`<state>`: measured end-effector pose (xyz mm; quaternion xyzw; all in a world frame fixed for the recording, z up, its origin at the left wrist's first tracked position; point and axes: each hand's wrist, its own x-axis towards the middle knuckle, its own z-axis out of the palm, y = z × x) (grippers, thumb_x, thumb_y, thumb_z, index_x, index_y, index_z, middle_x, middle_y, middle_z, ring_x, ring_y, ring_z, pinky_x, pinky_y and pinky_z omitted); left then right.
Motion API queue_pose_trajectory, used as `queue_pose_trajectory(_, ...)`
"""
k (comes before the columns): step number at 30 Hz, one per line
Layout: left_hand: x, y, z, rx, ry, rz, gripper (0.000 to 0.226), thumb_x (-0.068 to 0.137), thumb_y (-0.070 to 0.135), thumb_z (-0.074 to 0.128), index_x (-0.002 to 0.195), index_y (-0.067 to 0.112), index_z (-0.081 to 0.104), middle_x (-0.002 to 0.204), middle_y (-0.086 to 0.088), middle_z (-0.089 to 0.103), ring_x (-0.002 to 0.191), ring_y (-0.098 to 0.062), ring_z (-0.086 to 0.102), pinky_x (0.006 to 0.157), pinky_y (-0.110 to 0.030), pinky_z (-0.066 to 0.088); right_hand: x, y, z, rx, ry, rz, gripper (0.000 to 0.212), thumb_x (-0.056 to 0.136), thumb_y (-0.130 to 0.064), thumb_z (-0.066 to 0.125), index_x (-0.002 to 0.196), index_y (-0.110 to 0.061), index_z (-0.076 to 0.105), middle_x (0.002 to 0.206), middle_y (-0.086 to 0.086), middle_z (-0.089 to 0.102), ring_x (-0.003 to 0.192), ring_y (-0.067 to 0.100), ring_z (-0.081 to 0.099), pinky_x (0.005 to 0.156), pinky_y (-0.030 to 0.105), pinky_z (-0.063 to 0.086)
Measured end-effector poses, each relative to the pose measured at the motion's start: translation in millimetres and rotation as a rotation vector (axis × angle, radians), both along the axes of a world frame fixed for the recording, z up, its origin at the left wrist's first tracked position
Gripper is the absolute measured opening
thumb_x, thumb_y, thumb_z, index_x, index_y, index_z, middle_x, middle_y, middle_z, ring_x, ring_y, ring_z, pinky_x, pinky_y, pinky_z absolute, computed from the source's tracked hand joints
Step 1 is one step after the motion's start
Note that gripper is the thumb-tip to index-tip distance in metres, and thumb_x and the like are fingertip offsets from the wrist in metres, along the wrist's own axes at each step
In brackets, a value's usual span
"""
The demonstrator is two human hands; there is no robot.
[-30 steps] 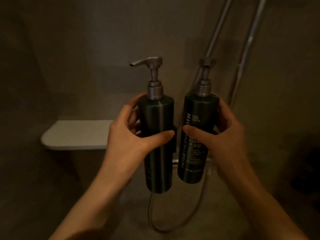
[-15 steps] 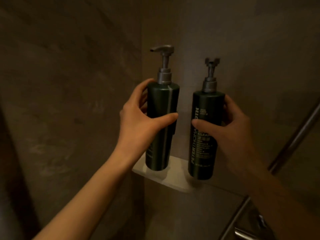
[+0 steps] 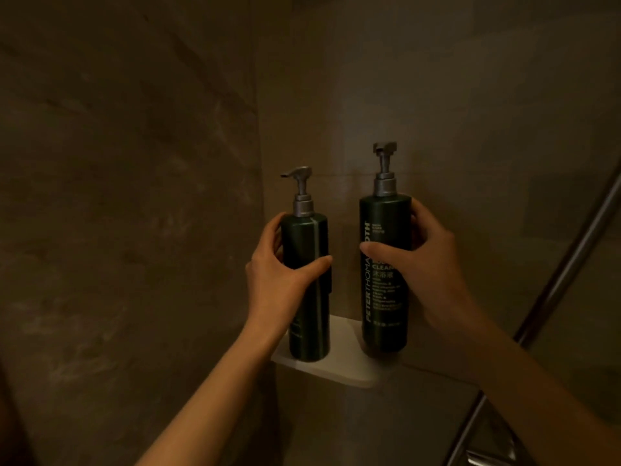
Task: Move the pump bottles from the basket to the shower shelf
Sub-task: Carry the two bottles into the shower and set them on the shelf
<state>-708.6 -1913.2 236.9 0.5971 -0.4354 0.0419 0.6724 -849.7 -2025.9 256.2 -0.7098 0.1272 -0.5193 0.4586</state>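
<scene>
Two dark green pump bottles with grey pump heads stand upright over a small white corner shelf (image 3: 339,366). My left hand (image 3: 279,277) grips the left bottle (image 3: 307,237), whose base rests on the shelf near its left edge. My right hand (image 3: 433,267) grips the right bottle (image 3: 386,223), which shows white lettering; its base is at the shelf's right part, and contact cannot be told. The left pump's spout points left. The basket is out of view.
Brown stone-look walls (image 3: 127,183) meet in a corner right behind the shelf. A metal shower rail (image 3: 568,274) runs diagonally at the right, with a metal fitting (image 3: 490,455) at the bottom right.
Both hands have carried the bottles from in front of the hose and a lower ledge up to the corner shelf, then lowered them onto it. The view swung left towards the corner.
</scene>
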Motion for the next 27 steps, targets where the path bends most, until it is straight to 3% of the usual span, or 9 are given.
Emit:
queue_pose_trajectory(4, -0.4, -5.8, -6.9, -0.029, 0.005, 0.016, 0.083, 0.068, 0.022, 0.079, 0.137, 0.036, 0.035, 0.108, 0.027, 0.049, 0.094, 0.011, 0.05, 0.081, -0.015, 0.043, 0.6, -9.0, -3.4, 0.005, -0.003, -0.017, 0.072, 0.069, -0.01, 0.079, 0.127, -0.038, 0.047, 0.104, -0.022, 0.06, 0.093, -0.007, 0.059, 0.073, 0.019, 0.048)
queue_pose_trajectory(9, -3.4, -5.6, -31.4, -0.042, -0.011, 0.041, 0.081, 0.07, 0.026, 0.078, 0.135, 0.042, 0.033, 0.107, 0.038, 0.045, 0.092, 0.028, 0.046, 0.079, -0.007, 0.038, 8.1, -15.0, -24.1, -0.011, 0.034, -0.057, 0.074, 0.07, -0.017, 0.079, 0.135, -0.029, 0.045, 0.115, -0.018, 0.06, 0.108, 0.0, 0.057, 0.092, 0.034, 0.05)
queue_pose_trajectory(14, -6.7, -0.2, -69.9, 0.019, -0.015, 0.051, 0.085, 0.07, 0.023, 0.078, 0.134, 0.045, 0.028, 0.122, 0.026, 0.043, 0.097, 0.03, 0.042, 0.076, -0.001, 0.038, 6.8, -14.1, -49.6, -0.041, 0.063, -0.092, 0.074, 0.073, -0.02, 0.077, 0.133, -0.039, 0.04, 0.116, -0.03, 0.053, 0.111, -0.006, 0.053, 0.093, 0.026, 0.046)
queue_pose_trajectory(20, -7.3, 2.0, -89.2, 0.058, -0.016, 0.087, 0.084, 0.068, 0.019, 0.081, 0.131, 0.043, 0.031, 0.108, 0.038, 0.041, 0.093, 0.034, 0.041, 0.07, 0.007, 0.038, 1.5, -14.4, -91.2, 0.002, 0.173, -0.152, 0.081, 0.069, -0.019, 0.08, 0.137, -0.032, 0.038, 0.129, -0.015, 0.052, 0.117, 0.005, 0.052, 0.098, 0.033, 0.046)
queue_pose_trajectory(23, -4.1, 1.6, -87.7, 0.075, -0.019, 0.099, 0.084, 0.069, 0.019, 0.08, 0.137, 0.036, 0.033, 0.113, 0.033, 0.042, 0.096, 0.024, 0.046, 0.077, -0.001, 0.041, 2.2, -15.1, -96.0, -0.023, 0.203, -0.193, 0.082, 0.069, -0.021, 0.081, 0.138, -0.03, 0.037, 0.134, -0.008, 0.053, 0.119, 0.009, 0.052, 0.097, 0.034, 0.047)
queue_pose_trajectory(27, 9.4, 2.7, -84.1, 0.093, -0.037, 0.139, 0.085, 0.07, 0.021, 0.078, 0.141, 0.029, 0.032, 0.125, 0.018, 0.043, 0.113, 0.0, 0.045, 0.094, -0.023, 0.041, 3.0, -15.4, -97.2, -0.039, 0.203, -0.222, 0.081, 0.069, -0.022, 0.081, 0.138, -0.03, 0.038, 0.133, -0.007, 0.054, 0.118, 0.009, 0.053, 0.095, 0.032, 0.046)
